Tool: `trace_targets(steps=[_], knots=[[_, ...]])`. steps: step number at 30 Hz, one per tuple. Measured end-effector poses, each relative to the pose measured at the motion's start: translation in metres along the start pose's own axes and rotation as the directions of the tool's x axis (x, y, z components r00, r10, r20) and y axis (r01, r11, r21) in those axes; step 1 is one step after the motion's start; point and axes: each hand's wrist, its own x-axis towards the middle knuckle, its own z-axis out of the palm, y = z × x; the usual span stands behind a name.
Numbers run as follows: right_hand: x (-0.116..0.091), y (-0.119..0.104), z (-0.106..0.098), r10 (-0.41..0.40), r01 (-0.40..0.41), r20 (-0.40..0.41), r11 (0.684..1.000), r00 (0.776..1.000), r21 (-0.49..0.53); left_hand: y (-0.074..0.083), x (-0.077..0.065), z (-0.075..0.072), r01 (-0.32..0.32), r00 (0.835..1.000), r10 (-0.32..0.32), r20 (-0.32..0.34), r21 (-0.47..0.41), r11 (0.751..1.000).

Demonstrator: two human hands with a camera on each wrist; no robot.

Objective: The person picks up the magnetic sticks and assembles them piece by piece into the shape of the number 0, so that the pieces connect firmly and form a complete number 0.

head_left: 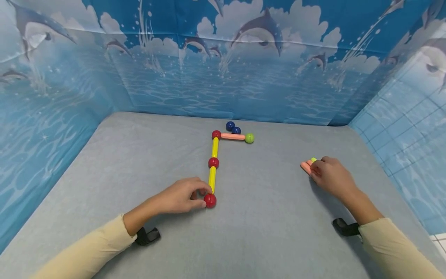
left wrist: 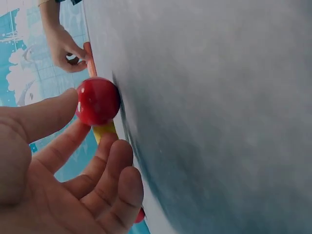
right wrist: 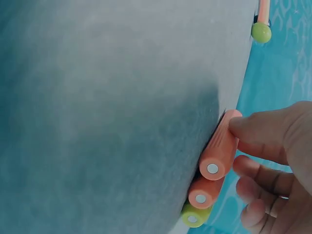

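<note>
My left hand [head_left: 181,195] pinches the nearest red ball [head_left: 210,200] between thumb and index finger; the other fingers curl loosely in the left wrist view. From this ball a chain runs away from me: a yellow rod [head_left: 212,179], a middle red ball [head_left: 213,162], a second yellow rod [head_left: 215,147] and a far red ball [head_left: 216,135]. There it turns right along an orange rod [head_left: 232,136] to a green ball [head_left: 249,138]. At the right, my right hand [head_left: 332,176] pinches an orange magnetic rod [right wrist: 219,146], beside another orange rod [right wrist: 204,192] and a yellow-green rod [right wrist: 195,216].
Two dark blue balls [head_left: 236,130] lie just behind the orange rod of the chain. Grey cloth [head_left: 258,232] covers the table. A blue curtain printed with dolphins [head_left: 195,89] hangs along the back and the sides. A black strap mount [head_left: 148,236] is worn at each wrist.
</note>
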Motion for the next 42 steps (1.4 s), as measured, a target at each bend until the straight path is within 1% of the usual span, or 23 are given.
trace_targets(steps=[3, 6, 8, 11, 12, 14, 17, 20, 25, 28, 31, 35, 37, 38, 40, 42], knots=[[-0.001, -0.004, 0.002, -0.024, 0.024, -0.021, 1.000, 0.999, -0.011, 0.004, 0.003, 0.002, 0.009, 1.000, -0.009, 0.019, -0.005, 1.000], [0.000, -0.007, 0.003, -0.043, 0.043, -0.031, 0.999, 0.999, -0.023, 0.009, 0.007, 0.003, 0.032, 0.999, -0.031, 0.039, -0.016, 0.999], [0.000, -0.009, 0.004, -0.040, 0.040, -0.020, 0.999, 0.999, -0.027, 0.011, 0.008, 0.004, 0.049, 0.998, -0.048, 0.050, -0.029, 0.998], [0.000, -0.010, 0.002, -0.025, 0.025, 0.017, 1.000, 1.000, -0.015, 0.014, 0.011, 0.004, 0.072, 0.996, -0.069, 0.062, -0.051, 0.996], [0.000, -0.011, 0.001, -0.010, 0.010, 0.040, 1.000, 0.999, -0.003, 0.014, 0.012, 0.004, 0.078, 0.995, -0.074, 0.066, -0.058, 0.995], [-0.001, -0.013, 0.000, 0.010, -0.012, 0.084, 1.000, 0.996, 0.026, 0.014, 0.012, 0.004, 0.087, 0.994, -0.082, 0.074, -0.073, 0.993], [-0.001, -0.019, -0.003, 0.005, -0.017, 0.133, 0.996, 0.991, 0.091, 0.014, 0.013, 0.004, 0.093, 0.993, -0.086, 0.077, -0.087, 0.992], [-0.001, -0.027, -0.007, -0.042, 0.014, 0.154, 0.984, 0.987, 0.178, 0.013, 0.012, 0.003, 0.098, 0.993, -0.091, 0.074, -0.095, 0.991], [-0.003, -0.038, -0.010, -0.122, 0.074, 0.139, 0.948, 0.983, 0.309, 0.013, 0.012, 0.004, 0.102, 0.993, -0.095, 0.071, -0.109, 0.989], [-0.005, -0.043, -0.011, -0.164, 0.111, 0.126, 0.931, 0.978, 0.349, 0.013, 0.012, 0.004, 0.104, 0.993, -0.096, 0.073, -0.118, 0.988], [-0.006, -0.051, -0.013, -0.203, 0.146, 0.122, 0.919, 0.972, 0.367, 0.013, 0.012, 0.004, 0.104, 0.992, -0.094, 0.078, -0.126, 0.987], [-0.006, -0.067, -0.015, -0.270, 0.201, 0.119, 0.891, 0.955, 0.407, 0.012, 0.012, 0.005, 0.108, 0.992, -0.097, 0.082, -0.141, 0.984], [-0.004, -0.077, -0.015, -0.308, 0.232, 0.123, 0.878, 0.943, 0.418, 0.011, 0.012, 0.005, 0.113, 0.991, -0.102, 0.081, -0.148, 0.982], [-0.004, -0.083, -0.015, -0.323, 0.239, 0.134, 0.871, 0.937, 0.428, 0.011, 0.012, 0.005, 0.116, 0.991, -0.104, 0.080, -0.150, 0.982], [-0.002, -0.094, -0.015, -0.338, 0.238, 0.167, 0.868, 0.926, 0.436, 0.010, 0.012, 0.005, 0.118, 0.991, -0.107, 0.079, -0.153, 0.981], [-0.001, -0.104, -0.014, -0.361, 0.245, 0.198, 0.861, 0.911, 0.446, 0.010, 0.012, 0.005, 0.118, 0.991, -0.107, 0.077, -0.155, 0.981]])
